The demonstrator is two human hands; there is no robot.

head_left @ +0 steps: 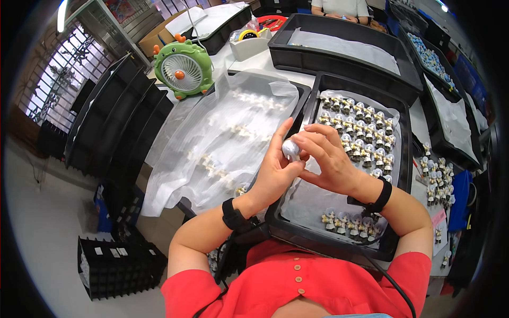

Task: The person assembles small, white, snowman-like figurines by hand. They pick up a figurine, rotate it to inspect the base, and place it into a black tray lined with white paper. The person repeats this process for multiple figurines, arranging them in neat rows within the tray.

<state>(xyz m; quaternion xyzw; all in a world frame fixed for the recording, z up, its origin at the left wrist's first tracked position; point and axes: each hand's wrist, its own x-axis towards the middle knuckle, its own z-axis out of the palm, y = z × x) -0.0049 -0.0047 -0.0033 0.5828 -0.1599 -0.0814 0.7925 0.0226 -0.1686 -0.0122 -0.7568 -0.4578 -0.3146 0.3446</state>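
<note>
Between my two hands, above the near tray, is a small figurine with a rounded silver-white head; its lower part is hidden by my fingers. My left hand is closed around it from the left, index finger pointing up along its side. The fingertips and thumb of my right hand pinch it from the right. Under my hands is a black tray lined with white sheet. Figurines of the same look lie in rows at its far end, and a short row of figurines lies at its near end.
Left of it, thin white sheet covers another tray of figurines. A green animal-shaped fan and a tape dispenser stand behind. More figurines stand on the right table beside a blue bin. A person sits across.
</note>
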